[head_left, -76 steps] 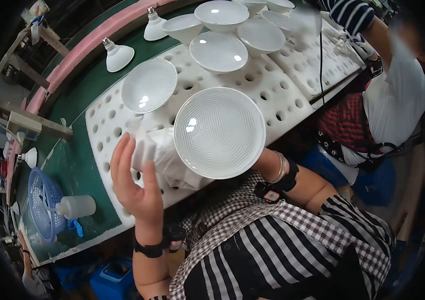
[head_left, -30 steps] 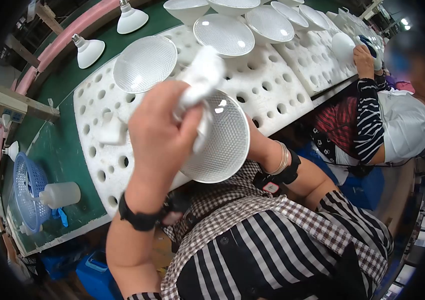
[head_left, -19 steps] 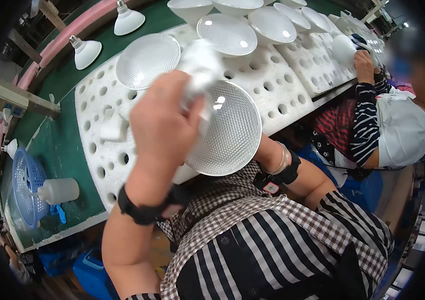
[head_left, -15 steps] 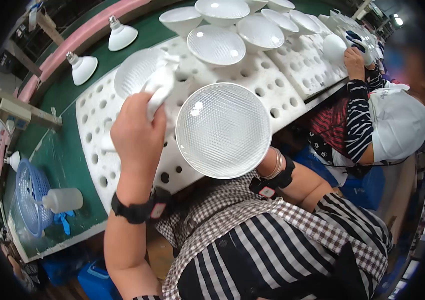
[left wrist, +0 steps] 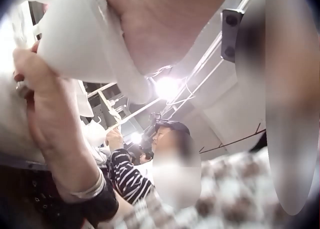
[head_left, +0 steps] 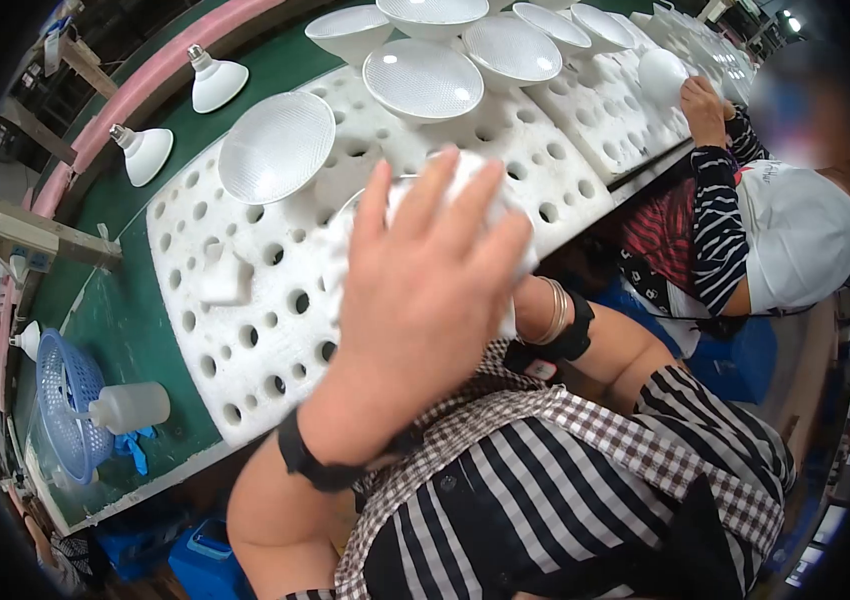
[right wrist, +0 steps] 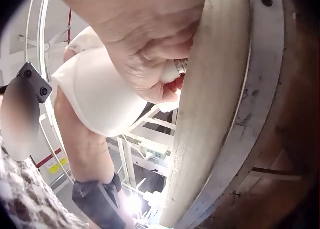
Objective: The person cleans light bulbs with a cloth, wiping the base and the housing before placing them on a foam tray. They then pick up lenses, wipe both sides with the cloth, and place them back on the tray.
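Note:
In the head view my left hand [head_left: 425,270] lies with fingers spread over a white cloth [head_left: 472,168], pressing it on the face of a reflector lamp [head_left: 507,322]. Most of that lamp is covered by hand and cloth. From beneath, my right hand [head_left: 528,303] supports it, its fingers out of sight there. The right wrist view has my right hand [right wrist: 145,44] with fingers curled round the neck end of the white lamp [right wrist: 100,96]. In the left wrist view, my left hand [left wrist: 160,29] is over the lamp's [left wrist: 72,39] face, my right hand [left wrist: 50,109] at its neck.
A white foam board [head_left: 245,270] with holes bears several upturned lamps [head_left: 423,80] and a small white block [head_left: 227,282]. Two lamps [head_left: 218,82] stand face-down behind. A blue basket [head_left: 70,400] and a bottle [head_left: 135,407] are left. Another person [head_left: 715,230] works at right.
My left hand, earlier gripping the bunched cloth beside the lamp, has moved right and spread over the lamp's face. My right hand still holds the lamp underneath.

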### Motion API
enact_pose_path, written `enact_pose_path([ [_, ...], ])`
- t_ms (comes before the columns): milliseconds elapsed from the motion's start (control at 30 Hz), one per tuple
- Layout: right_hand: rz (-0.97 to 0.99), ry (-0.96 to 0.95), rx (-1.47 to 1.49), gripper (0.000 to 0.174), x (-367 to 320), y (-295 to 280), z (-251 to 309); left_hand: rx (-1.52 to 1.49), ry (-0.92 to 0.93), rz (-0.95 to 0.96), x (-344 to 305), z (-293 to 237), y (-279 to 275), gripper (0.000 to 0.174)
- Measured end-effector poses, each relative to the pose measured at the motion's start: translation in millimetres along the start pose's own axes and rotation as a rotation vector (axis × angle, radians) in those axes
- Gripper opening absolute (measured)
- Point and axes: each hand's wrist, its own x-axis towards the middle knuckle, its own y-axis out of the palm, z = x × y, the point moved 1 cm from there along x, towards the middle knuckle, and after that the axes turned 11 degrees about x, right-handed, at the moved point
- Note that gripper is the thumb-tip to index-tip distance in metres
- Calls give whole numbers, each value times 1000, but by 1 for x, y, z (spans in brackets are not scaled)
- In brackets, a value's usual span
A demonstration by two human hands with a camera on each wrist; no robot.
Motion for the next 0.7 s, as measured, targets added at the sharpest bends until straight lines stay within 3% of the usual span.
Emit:
enact_pose_path([
  [33,-6,-1,-5,49,-2,-1,-4,-4,-4,0,7,6,6,28],
  [133,45,86,-48,36,6,-3,38,-275,-435,55,12,42,19,24],
  [167,55,198,-18,48,4,-3,43,-324,-562,60,7,52,22,27],
  [200,63,312,14,62,1,-3,44,-328,-560,60,0,57,25,27],
  [267,95,247,-50,64,0,-3,38,-573,-718,-88,-23,68,33,29],
  [300,53,96,-63,49,1,0,41,-577,-715,-86,-35,75,40,29],
  [333,14,-57,-79,34,2,2,42,-517,-724,-228,-46,82,45,28],
  [367,-22,-189,-81,46,-4,2,13,-456,-728,-371,-55,88,46,27],
  [400,-23,-194,-90,46,-5,3,15,-462,-721,-378,-60,89,43,27],
  [467,-81,164,491,60,-7,4,19,-643,-948,-338,-76,89,34,24],
  [500,-135,350,762,69,-8,0,20,-705,-952,-419,-76,90,34,22],
  [533,-143,343,758,69,-11,0,19,-711,-943,-414,-81,89,32,22],
  [600,-108,152,429,72,-14,0,14,-654,-969,-537,-88,83,18,25],
  [667,-67,-26,106,75,-15,1,7,-486,-890,-543,-92,67,8,22],
  [700,-45,-107,-49,76,-13,1,6,-411,-737,-538,-88,55,3,21],
])
